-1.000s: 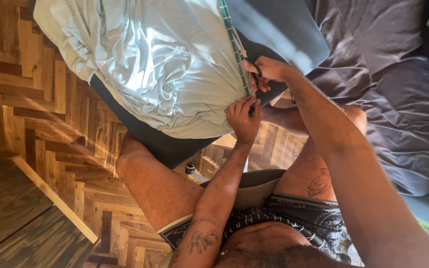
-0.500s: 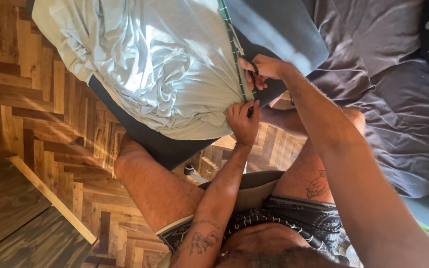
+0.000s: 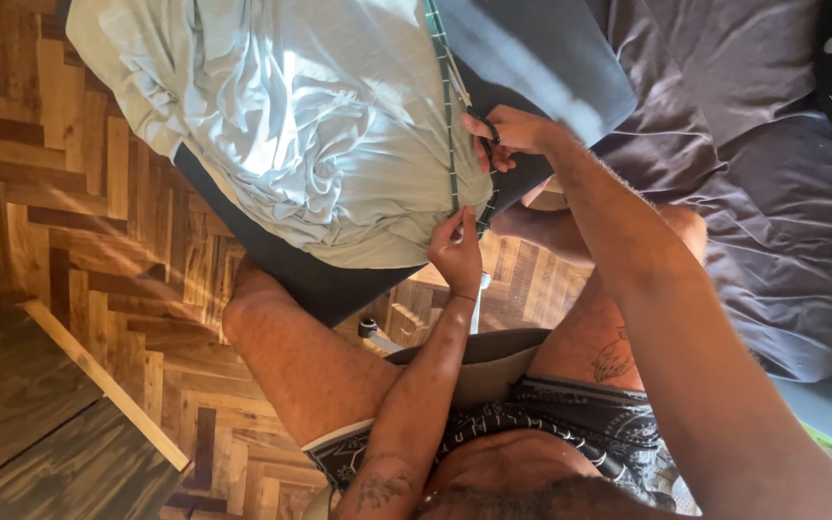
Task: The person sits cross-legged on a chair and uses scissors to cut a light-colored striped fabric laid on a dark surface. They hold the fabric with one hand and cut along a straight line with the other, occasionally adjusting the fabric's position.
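Right hand point(image 3: 507, 135) has slid slightly along the green zipper point(image 3: 449, 125), pinching its pull, while left hand point(image 3: 456, 248) keeps pinching the pale cover point(image 3: 291, 116) edge.

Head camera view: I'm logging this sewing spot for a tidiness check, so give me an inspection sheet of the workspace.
Surface: dark cushion resting over the seated person's knees, above a herringbone wood floor.
Job's things: pale green fabric, bunched, with a green edge strip.
Clutter: nothing seen.
Grippers: left hand pinches the strip's lower end; right hand grips a small dark tool at the strip, kind unclear.
Cables: nothing seen.
Surroundings: grey bedding on the right; chair caster below.
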